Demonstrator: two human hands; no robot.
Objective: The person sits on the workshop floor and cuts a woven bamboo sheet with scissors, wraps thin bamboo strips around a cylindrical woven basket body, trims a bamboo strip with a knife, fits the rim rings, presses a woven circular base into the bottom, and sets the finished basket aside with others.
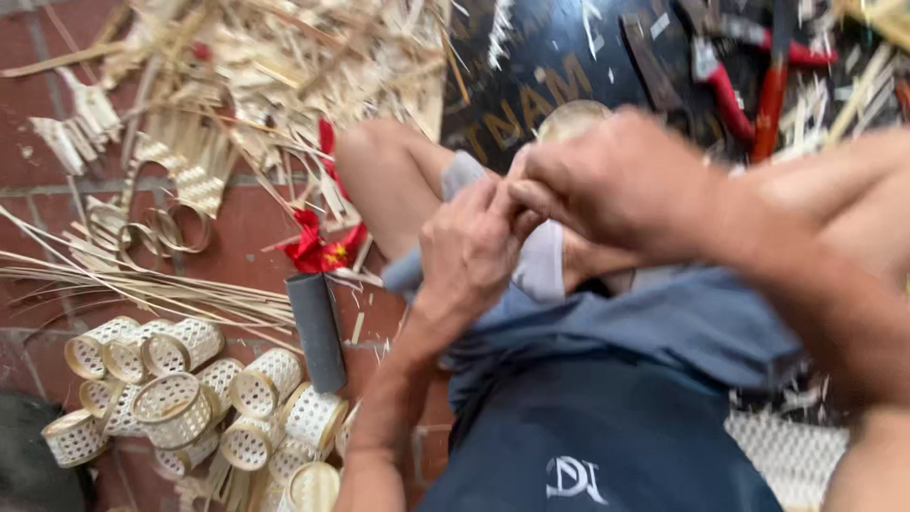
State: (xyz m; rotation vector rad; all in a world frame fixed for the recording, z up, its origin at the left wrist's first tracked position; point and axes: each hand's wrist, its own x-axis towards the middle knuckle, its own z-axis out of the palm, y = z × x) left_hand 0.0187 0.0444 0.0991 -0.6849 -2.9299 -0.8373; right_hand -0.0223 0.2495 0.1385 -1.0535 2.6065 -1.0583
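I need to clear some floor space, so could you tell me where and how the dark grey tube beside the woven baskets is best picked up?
Grip the dark grey tube around its middle, coming from above with fingers on its left and right flanks. It lies flat on the brick floor, long axis running away from the person; the woven baskets crowd its lower left end, while the middle looks freer.

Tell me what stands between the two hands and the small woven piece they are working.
Nothing visible does: the left hand and the right hand already meet around the small woven piece, whose pale rim shows just above the fingers.
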